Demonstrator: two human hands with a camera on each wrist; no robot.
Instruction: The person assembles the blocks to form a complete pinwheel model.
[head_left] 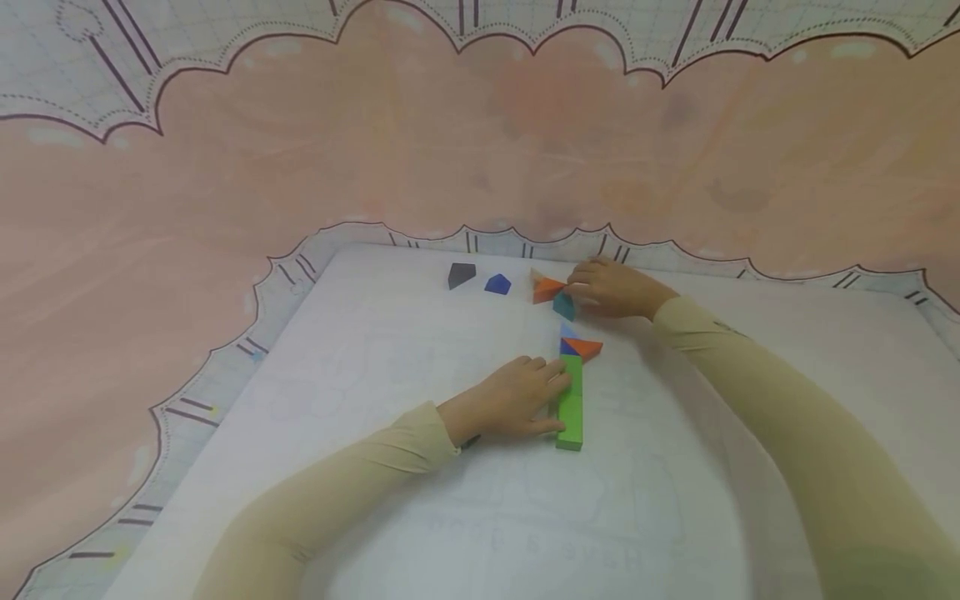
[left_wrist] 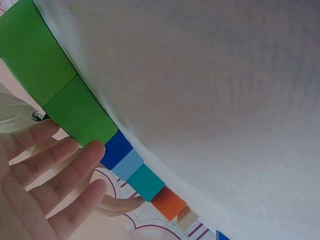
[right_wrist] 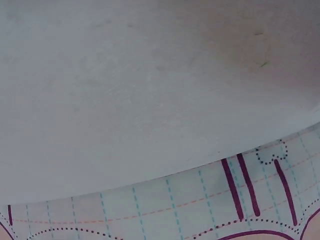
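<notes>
Two green blocks lie end to end on the white tabletop. Along their left side is my left hand, fingers spread and touching them; in the left wrist view the fingers look straight. Beyond the green blocks are a dark blue block, a light blue piece and an orange triangular block. My right hand reaches in from the right, fingertips at a teal block and another orange block. A beige piece stands behind that orange block.
A blue pentagonal block and a dark grey block lie at the far side, left of the right hand. The white tabletop ends at a patterned pink cloth. The right wrist view shows only tabletop edge and cloth.
</notes>
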